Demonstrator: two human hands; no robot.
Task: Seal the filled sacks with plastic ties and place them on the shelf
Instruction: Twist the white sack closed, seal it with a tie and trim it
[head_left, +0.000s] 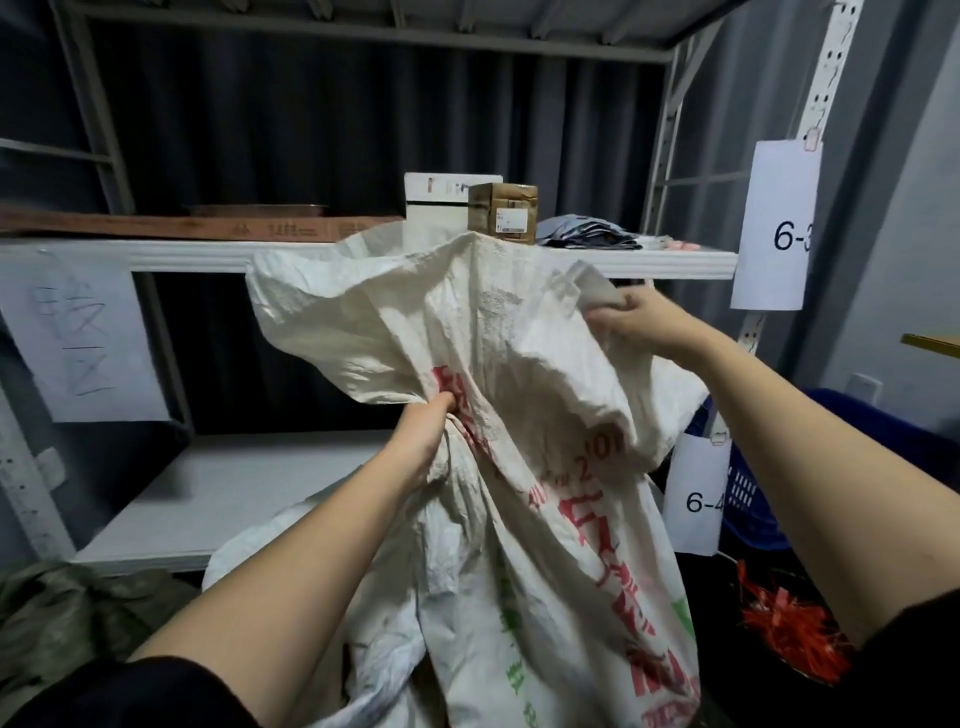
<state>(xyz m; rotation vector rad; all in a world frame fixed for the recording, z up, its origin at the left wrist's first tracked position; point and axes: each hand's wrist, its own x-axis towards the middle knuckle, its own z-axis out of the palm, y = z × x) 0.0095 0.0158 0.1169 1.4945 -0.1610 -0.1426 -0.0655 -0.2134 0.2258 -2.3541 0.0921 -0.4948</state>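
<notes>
- The white woven sack, printed in red and green, stands upright before the shelving unit, its loose top lifted to about the height of the middle shelf.
- The left hand clamps the gathered neck, probably to bunch it for a tie.
- The right hand pinches an upper corner, pulling the slack mouth out and up.
- Red plastic ties lie low on the right, near a blue crate.
- The lower shelf shows bare board behind the sack; boxes sit above.
- Another white sack slumps beside it.

Sack before shelf; ties right.
</notes>
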